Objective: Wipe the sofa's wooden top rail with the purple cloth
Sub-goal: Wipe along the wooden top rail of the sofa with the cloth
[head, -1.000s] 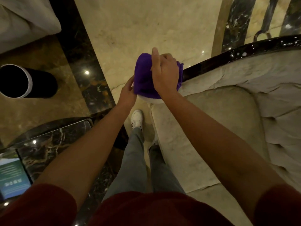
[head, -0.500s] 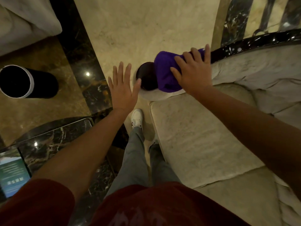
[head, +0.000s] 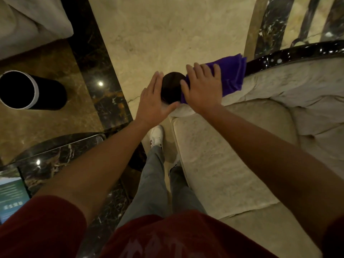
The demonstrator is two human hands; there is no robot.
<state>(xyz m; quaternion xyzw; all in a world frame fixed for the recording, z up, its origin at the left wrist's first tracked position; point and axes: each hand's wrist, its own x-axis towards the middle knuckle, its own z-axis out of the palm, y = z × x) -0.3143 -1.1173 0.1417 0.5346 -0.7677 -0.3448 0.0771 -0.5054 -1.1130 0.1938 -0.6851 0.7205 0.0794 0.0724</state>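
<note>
The purple cloth is draped over the sofa's dark glossy wooden top rail near its rounded end knob. My right hand lies flat on the cloth with fingers spread, pressing it onto the rail. To the left of the knob, my left hand is held flat and open, its palm and thumb against the knob's side, with nothing in it. The rail curves away to the upper right above the sofa's cream tufted back.
The cream sofa seat fills the right. A black cylindrical bin stands at the left on the marble floor. A dark marble table with a screen sits at the lower left. My legs and white shoe are below.
My right hand slid the cloth along the rail, off the end knob, then came back toward the knob. My left hand let go of the cloth, opened, and now rests against the knob.
</note>
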